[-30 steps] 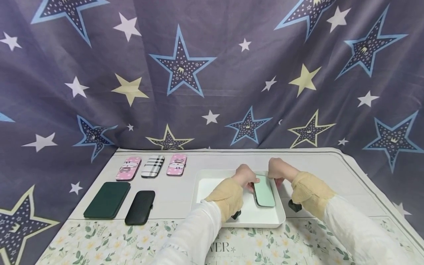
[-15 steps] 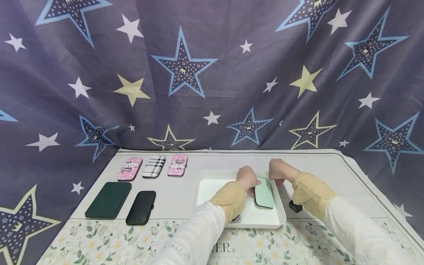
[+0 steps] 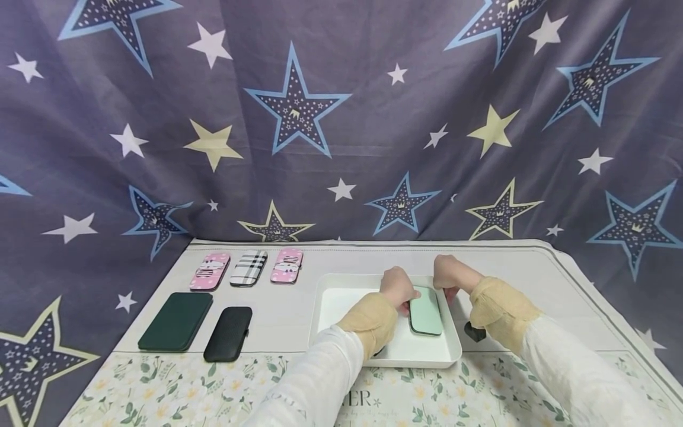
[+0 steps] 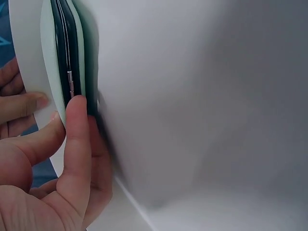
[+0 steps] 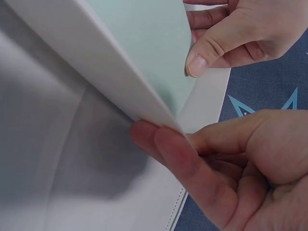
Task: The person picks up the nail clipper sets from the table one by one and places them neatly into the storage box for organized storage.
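Note:
A slim mint-green case (image 3: pixel 425 317) with rounded corners lies in the right part of a white tray (image 3: pixel 338 302). My left hand (image 3: pixel 397 287) pinches its left edge, thumb on the upper cover and fingers at the side. In the left wrist view, the case's side (image 4: pixel 50 57) shows a dark edge with a metal strip. My right hand (image 3: pixel 452 274) grips the tray's right wall near the far corner. Seen from the right wrist, its fingers (image 5: pixel 178 151) press the outside of the wall (image 5: pixel 110 57); the thumb is partly hidden.
Left of the tray lie a dark green case (image 3: pixel 176 321), a black case (image 3: pixel 228 334), a plaid case (image 3: pixel 248 268) and two pink cases (image 3: pixel 210 271). A starry curtain (image 3: pixel 341 148) hangs behind the table (image 3: pixel 512 255). A small black object (image 3: pixel 474 332) sits below the right wrist.
Over the first half second the mint-green case has moved slightly nearer and lies flatter, with my left hand still on it. My right hand has stayed at the tray's wall.

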Demonstrator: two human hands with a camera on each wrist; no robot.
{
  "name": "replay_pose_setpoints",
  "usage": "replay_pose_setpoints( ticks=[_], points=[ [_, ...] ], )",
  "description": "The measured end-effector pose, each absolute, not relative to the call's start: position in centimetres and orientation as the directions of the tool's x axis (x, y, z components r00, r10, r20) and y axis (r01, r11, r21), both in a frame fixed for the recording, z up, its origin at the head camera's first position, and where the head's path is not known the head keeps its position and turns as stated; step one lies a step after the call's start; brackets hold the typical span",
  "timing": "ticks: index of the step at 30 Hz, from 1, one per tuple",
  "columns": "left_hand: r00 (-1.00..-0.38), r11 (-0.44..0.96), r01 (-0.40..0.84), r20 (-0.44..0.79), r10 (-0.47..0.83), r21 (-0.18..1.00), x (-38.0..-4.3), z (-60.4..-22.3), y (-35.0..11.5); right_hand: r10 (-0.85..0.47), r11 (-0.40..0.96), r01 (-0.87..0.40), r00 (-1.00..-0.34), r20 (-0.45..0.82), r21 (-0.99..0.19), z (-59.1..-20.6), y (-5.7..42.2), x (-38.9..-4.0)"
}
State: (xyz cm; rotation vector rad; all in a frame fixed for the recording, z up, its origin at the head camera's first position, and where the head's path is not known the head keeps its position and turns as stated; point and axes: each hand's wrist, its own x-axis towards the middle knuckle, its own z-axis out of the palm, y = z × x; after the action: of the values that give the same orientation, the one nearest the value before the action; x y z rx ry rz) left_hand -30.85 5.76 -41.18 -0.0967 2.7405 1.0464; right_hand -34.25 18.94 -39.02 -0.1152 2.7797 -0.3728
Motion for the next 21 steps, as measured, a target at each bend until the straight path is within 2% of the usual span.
replay_pose_setpoints(
  ticks=[10,21],
  points=[
    [-0.987,0.804,-0.069,-0.159,0.032,0.590,-30.6,-41.4,6.1,-0.122,0.954,-0.021,-0.940,-0.320,-0.300,-39.1,19.0,-34.2],
    [-0.944,0.839,0.025,-0.263,0.198,0.544,-29.6,-39.4,5.1,-0.123,0.958,-0.030,-0.942,-0.313,-0.286,-39.1,18.9,-34.1]
  ],
)
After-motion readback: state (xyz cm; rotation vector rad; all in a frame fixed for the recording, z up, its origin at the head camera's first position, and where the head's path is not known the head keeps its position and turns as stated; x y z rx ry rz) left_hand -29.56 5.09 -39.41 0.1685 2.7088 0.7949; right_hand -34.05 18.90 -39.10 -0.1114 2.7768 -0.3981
